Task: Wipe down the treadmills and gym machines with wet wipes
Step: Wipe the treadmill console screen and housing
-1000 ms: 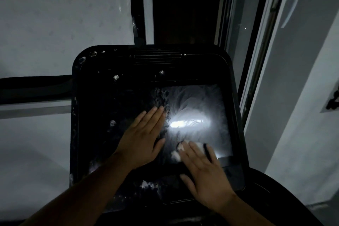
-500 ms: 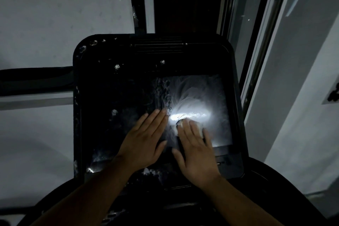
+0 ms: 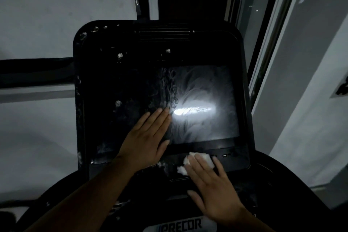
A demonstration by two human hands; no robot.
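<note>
L hand [image 3: 145, 143] + R hand [image 3: 212, 184] = 2 | wipe [image 3: 202, 157] x1 | console [image 3: 113, 73] x1 | screen [image 3: 207, 84] x1

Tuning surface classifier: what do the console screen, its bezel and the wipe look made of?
Screen: glossy glass or clear plastic; sharp glare, wet streaks. Bezel: probably black moulded plastic; duller sheen, vent slots. Wipe: soft white nonwoven or paper; crumpled under the right hand.

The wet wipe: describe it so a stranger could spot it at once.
Find the big black treadmill console mid-view, then look just below its smeared screen. There, under the fingers of the right hand, lies the wet wipe: a crumpled white wad, much bigger than the pale specks dotting the panel.
</note>
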